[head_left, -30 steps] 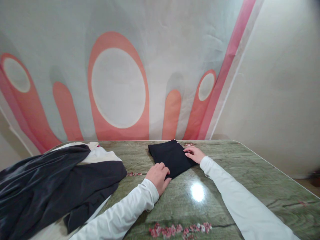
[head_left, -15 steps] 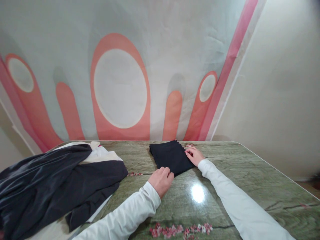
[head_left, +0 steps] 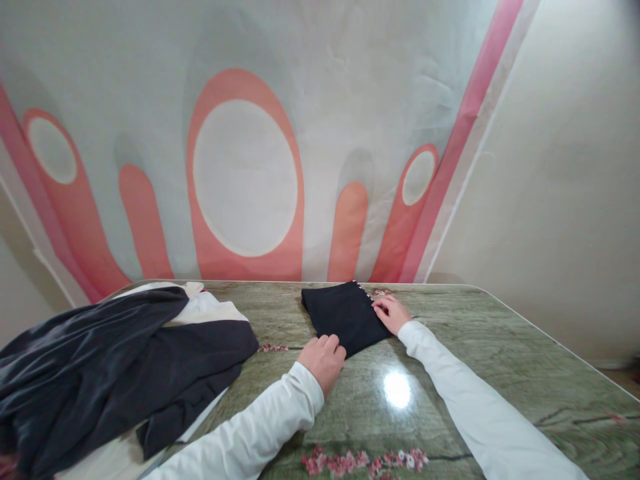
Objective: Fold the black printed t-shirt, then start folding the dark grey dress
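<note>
A folded black cloth (head_left: pixel 344 316) lies flat on the green marbled table (head_left: pixel 480 347), near the table's far edge. The left hand (head_left: pixel 323 359) sits at the cloth's near corner with its fingers curled onto the edge; I cannot tell whether it pinches the fabric. The right hand (head_left: pixel 393 313) rests flat on the cloth's right edge, fingers together, gripping nothing. Left of the cloth lies a heap of dark and white garments (head_left: pixel 125 363).
</note>
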The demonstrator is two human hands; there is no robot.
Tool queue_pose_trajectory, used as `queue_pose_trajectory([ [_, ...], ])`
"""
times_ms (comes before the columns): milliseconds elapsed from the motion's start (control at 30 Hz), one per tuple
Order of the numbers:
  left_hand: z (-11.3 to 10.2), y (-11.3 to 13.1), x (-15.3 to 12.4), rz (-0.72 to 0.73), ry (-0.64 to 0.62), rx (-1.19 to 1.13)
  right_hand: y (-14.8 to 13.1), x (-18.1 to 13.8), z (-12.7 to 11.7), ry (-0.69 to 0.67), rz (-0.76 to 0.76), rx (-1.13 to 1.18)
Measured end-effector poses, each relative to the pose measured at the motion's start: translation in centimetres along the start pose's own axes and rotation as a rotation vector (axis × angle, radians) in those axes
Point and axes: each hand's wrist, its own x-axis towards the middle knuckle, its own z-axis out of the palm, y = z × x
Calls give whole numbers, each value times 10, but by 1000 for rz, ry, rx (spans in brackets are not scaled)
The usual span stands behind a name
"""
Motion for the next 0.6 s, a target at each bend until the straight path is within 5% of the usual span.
queue_pose_trajectory([
  [300,-6,-31,0,-194,163,40,-24,-5,-12,6,-202,10],
  [400,1,-33,-2,-122,192,-31,-40,-8,-14,9,-282,-58],
  [600,25,-31,-6,-11,48,-56,-63,-15,-10,-294,-276,-172],
])
